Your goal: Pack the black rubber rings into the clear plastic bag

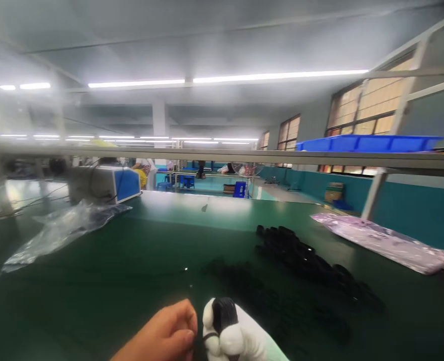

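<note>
Lowest in view, the gloved right hand point(240, 342) wraps its fingers around a small black part point(224, 312), just above the green desk point(112, 281). The bare left hand point(163, 337) sits against it with fingers curled; I cannot tell if they grip anything. Beyond lie a pile of black parts point(304, 260) and a clear bag point(59, 228).

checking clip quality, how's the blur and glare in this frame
Head view: motion blur, heaviest at the left edge; ceiling tube lights throw glare across the far green table; the pile of black parts melts into shadow; sharpest are the left hand and the gloved right hand gripping a black part.
</note>
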Tool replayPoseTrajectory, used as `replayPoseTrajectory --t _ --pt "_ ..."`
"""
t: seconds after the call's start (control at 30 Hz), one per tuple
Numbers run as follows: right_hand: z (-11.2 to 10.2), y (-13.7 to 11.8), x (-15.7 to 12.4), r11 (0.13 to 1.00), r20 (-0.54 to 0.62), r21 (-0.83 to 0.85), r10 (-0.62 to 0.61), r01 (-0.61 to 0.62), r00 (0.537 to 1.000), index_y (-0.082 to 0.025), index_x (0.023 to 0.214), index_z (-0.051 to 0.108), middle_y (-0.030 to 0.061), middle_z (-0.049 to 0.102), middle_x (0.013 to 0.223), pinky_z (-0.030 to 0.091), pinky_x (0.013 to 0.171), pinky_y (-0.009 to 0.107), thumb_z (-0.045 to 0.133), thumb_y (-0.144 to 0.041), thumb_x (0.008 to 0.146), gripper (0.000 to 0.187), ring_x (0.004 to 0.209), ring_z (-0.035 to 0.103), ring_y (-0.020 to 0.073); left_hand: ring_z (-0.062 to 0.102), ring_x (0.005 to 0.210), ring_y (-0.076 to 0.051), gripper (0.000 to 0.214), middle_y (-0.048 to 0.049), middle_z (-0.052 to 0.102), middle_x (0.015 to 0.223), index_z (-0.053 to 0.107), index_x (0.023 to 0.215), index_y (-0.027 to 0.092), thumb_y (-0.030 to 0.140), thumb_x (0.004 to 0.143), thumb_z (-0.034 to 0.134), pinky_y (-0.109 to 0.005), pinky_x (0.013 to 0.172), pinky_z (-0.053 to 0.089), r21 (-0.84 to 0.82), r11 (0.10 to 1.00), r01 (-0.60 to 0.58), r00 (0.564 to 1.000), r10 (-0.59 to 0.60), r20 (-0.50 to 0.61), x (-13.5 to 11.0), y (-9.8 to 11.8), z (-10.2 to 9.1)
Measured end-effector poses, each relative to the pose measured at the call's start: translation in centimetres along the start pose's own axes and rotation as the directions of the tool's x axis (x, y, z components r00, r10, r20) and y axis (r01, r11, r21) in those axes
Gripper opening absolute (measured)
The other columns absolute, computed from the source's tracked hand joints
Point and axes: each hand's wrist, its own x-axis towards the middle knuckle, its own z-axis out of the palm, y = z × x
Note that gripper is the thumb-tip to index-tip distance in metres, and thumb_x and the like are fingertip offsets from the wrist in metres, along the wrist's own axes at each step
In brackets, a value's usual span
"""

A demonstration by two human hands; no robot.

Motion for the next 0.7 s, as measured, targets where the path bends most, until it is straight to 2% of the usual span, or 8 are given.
replayPoseTrajectory --t 0.07,0.1,0.17,0.3,0.4,0.5,0.6,0.7 --pt "0.0 0.3 0.2 1.0 -0.035 -0.007 0.025 -0.025 0.999 -0.015 0.082 0.058 -0.0008 0.057 0.061 0.027 0.042 0.019 0.073 -0.022 0.055 0.032 0.043 0.046 0.0058 0.05 0.061 -0.012 0.002 0.0043 0.057 0.061 0.06 0.069 0.022 0.023 0.067 0.059 -0.021 0.054 0.033 0.312 0.95 0.024 1.0 -0.029 0.009 -0.3 1.0 -0.6" --pt "-0.1 0.4 0.3 0.998 -0.043 -0.003 0.055 -0.056 0.998 -0.015 0.083 0.058 -0.0001 0.058 0.062 0.029 0.043 0.018 0.074 -0.022 0.056 0.032 0.045 0.048 0.0061 0.053 0.067 -0.014 0.005 0.0043 0.059 0.064 0.063 0.066 0.024 0.02 0.065 0.059 -0.021 0.057 0.034 0.426 0.904 0.034 0.999 -0.043 0.011 -0.5 1.3 -0.8" --pt "-0.2 0.4 0.3 0.995 -0.071 0.011 0.103 -0.103 0.992 -0.015 0.087 0.057 0.0032 0.062 0.071 0.033 0.045 0.017 0.074 -0.025 0.06 0.033 0.051 0.053 0.007 0.056 0.079 -0.018 0.01 0.0034 0.061 0.072 0.068 0.066 0.027 0.02 0.061 0.063 -0.023 0.064 0.038 0.541 0.839 0.056 0.997 -0.071 0.006 -0.9 1.8 -1.3" --pt "-0.9 0.1 0.3 0.991 -0.227 0.054 0.131 -0.122 0.965 -0.017 0.091 0.055 0.0059 0.064 0.087 0.035 0.043 0.016 0.073 -0.033 0.067 0.034 0.059 0.058 0.009 0.05 0.106 -0.026 0.038 0.0039 0.066 0.075 0.069 0.093 0.034 0.021 0.058 0.069 -0.031 0.088 0.035 0.517 0.85 0.103 0.995 -0.09 -0.051 -1.5 1.5 -2.3" --pt "-0.9 0.1 0.4 0.989 -0.264 0.036 0.151 -0.147 0.953 -0.016 0.094 0.053 0.0041 0.064 0.079 0.039 0.042 0.017 0.072 -0.034 0.065 0.039 0.06 0.06 0.0116 0.052 0.101 -0.022 0.053 0.0052 0.067 0.086 0.063 0.107 0.032 0.016 0.057 0.067 -0.03 0.09 0.035 0.46 0.887 0.04 0.998 -0.009 -0.069 -1.2 0.5 -2.7" --pt "-0.1 0.4 0.7 0.972 -0.244 -0.131 0.159 -0.195 0.957 -0.013 0.104 0.053 0.0052 0.064 0.076 0.035 0.036 0.017 0.067 -0.026 0.062 0.045 0.052 0.057 0.0111 0.052 0.099 -0.018 0.062 0.0037 0.064 0.103 0.056 0.115 0.031 0.014 0.056 0.065 -0.027 0.089 0.037 0.384 0.923 -0.024 0.997 0.05 -0.058 -0.7 -0.5 -2.5" --pt "0.4 0.8 1.2 0.894 -0.179 -0.368 0.2 -0.254 0.963 -0.012 0.105 0.055 0.0004 0.061 0.063 0.033 0.041 0.018 0.062 -0.013 0.057 0.049 0.046 0.05 0.008 0.049 0.108 -0.019 0.069 0.0012 0.058 0.115 0.051 0.121 0.031 0.013 0.057 0.065 -0.028 0.095 0.036 0.318 0.947 -0.041 0.998 0.054 -0.034 -0.5 -0.8 -1.8" --pt "0.1 1.8 1.7 0.798 -0.175 -0.572 0.108 -0.19 0.979 -0.016 0.11 0.056 -0.0036 0.058 0.063 0.039 0.05 0.022 0.067 -0.009 0.051 0.06 0.054 0.052 0.0102 0.049 0.106 -0.02 0.067 0.0 0.055 0.114 0.051 0.12 0.032 0.015 0.057 0.065 -0.029 0.093 0.038 0.361 0.932 -0.018 0.999 0.031 -0.03 -0.7 -0.2 -0.8"
